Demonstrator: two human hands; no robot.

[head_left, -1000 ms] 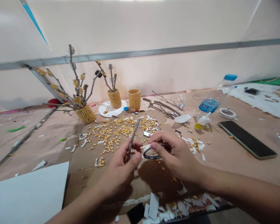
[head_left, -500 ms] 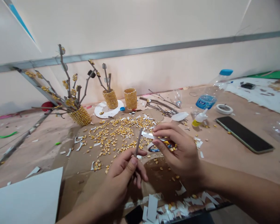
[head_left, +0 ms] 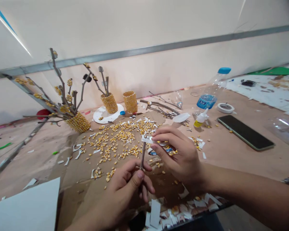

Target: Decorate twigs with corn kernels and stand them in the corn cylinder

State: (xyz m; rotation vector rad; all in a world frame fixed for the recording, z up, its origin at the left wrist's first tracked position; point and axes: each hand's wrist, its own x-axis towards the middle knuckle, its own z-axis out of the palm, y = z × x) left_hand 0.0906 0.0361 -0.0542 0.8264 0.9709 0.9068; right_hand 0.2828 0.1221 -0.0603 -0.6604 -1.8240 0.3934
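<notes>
Between thumb and fingers my left hand (head_left: 131,184) pinches a short brown twig (head_left: 143,155), held upright. My right hand (head_left: 177,154) is closed on a small white strip (head_left: 147,140), which looks like paper or tape. The strip's free end lies across the twig's top; whether it sticks there I cannot tell. Just behind my right fingers, partly hidden, is a roll of tape (head_left: 153,151) with a blue-patterned inside. Loose corn kernels (head_left: 125,134) and white scraps are scattered on the cardboard (head_left: 74,173) beneath my hands.
At the back stand kernel-covered pots (head_left: 78,122), two of them holding branches. To the right are loose twigs (head_left: 162,106), a glue bottle (head_left: 200,119), a plastic bottle (head_left: 210,96), white tape (head_left: 225,108) and a phone (head_left: 245,132). A white board (head_left: 26,205) lies front left; paper scraps (head_left: 155,213) lie along the near edge.
The white strip has come left onto the top of the twig, where a small gap stood before. My left hand has lowered slightly with the twig. The camera view has shifted a little.
</notes>
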